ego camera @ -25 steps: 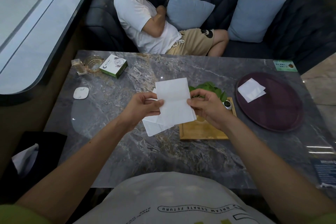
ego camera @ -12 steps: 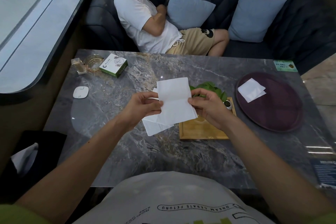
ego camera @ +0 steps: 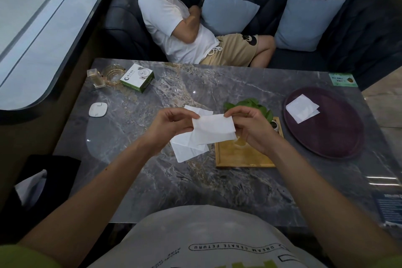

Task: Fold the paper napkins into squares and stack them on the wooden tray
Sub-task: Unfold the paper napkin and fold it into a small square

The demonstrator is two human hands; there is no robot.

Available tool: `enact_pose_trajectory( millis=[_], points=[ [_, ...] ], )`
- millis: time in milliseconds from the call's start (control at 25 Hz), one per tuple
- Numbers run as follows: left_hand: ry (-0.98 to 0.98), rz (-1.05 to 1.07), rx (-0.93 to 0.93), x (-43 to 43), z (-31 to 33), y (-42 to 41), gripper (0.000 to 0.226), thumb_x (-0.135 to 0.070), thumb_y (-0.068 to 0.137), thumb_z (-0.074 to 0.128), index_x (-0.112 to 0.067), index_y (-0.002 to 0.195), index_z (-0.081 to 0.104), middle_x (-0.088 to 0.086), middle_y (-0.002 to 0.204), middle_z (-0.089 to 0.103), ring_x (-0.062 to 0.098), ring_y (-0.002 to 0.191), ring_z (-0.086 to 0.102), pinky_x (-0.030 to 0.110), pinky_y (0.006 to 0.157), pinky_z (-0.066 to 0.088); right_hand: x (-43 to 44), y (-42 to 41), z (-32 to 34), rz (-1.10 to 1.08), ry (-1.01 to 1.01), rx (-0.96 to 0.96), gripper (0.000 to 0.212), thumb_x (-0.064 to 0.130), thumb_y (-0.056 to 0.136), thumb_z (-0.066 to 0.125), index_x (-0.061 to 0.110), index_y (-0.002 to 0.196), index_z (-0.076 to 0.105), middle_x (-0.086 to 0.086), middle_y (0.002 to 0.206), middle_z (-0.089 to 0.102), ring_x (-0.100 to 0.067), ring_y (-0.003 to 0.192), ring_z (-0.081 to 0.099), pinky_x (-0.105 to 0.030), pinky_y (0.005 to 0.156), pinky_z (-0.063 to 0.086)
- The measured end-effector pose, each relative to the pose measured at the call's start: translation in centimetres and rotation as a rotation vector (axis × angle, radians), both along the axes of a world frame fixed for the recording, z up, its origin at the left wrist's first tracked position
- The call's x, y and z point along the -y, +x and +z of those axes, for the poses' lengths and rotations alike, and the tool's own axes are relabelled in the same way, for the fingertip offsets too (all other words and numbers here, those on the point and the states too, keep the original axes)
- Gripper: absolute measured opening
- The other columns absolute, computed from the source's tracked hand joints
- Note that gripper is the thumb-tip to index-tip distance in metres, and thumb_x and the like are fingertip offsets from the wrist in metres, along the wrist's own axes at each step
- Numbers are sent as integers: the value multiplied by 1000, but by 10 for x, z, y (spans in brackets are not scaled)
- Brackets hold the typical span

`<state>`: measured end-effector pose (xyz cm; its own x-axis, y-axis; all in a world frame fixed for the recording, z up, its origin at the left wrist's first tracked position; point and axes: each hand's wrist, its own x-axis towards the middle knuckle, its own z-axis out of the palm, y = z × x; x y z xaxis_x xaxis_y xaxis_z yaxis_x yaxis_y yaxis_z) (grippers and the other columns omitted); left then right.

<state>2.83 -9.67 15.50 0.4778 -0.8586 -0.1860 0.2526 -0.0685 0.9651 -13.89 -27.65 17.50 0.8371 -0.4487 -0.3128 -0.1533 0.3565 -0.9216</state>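
I hold a white paper napkin [ego camera: 214, 129] above the marble table [ego camera: 152, 172], folded over into a short wide strip. My left hand [ego camera: 171, 125] pinches its left edge and my right hand [ego camera: 250, 126] pinches its right edge. More white napkins [ego camera: 188, 151] lie flat on the table under my hands. The wooden tray [ego camera: 241, 156] sits just right of them, partly hidden by my right wrist, with a small green plant [ego camera: 248, 104] at its far end. A folded napkin [ego camera: 302, 108] rests on the round dark purple tray [ego camera: 335, 135].
At the far left of the table stand a green-and-white box [ego camera: 137, 77], a glass ashtray [ego camera: 112, 74], a small glass bottle [ego camera: 95, 78] and a white coaster [ego camera: 98, 109]. A person in a white shirt [ego camera: 174, 26] reclines on the dark sofa with blue cushions [ego camera: 228, 12].
The napkin's top half has come down toward me, so the tall sheet is now a short folded strip. Both hands kept their hold on its edges.
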Motion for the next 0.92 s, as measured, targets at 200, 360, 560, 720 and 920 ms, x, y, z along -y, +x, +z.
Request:
enact_pose_trajectory(
  millis=[200,360,560,720,920],
  points=[
    [12,26,24,2,1,-1,25,3,89,62,-14,87,79,8,97,77,23,97,72,27,81,57,-3,4,-1,-41,-23,-28,32,-3,92,47,10,78,73,-1,75,71,-11,68,66,-23,55,52],
    [28,55,55,3,3,-5,22,5,88,62,-10,87,78,10,94,77,23,94,72,27,79,58,-3,6,0,-62,-48,-78,23,18,91,51,23,93,74,2,78,73,-16,75,69,-28,60,55],
    [54,66,96,4,9,-10,21,9,90,55,-1,87,73,15,90,72,18,84,72,25,74,58,-8,9,-4,-20,-333,-125,10,15,85,71,25,86,75,5,91,73,-7,81,68,-22,61,53],
    [126,92,47,6,15,-10,13,-6,95,49,-10,88,59,10,89,74,15,79,72,24,66,56,-14,11,-2,22,-428,-113,13,14,84,72,27,82,75,3,98,73,-19,91,67,-29,69,55],
    [168,-63,260,9,10,-11,15,-24,86,72,-12,95,74,8,92,75,15,82,70,25,67,53,-21,13,2,78,-462,-65,12,13,84,73,26,84,75,10,90,72,-16,86,66,-36,76,55]
  ],
)
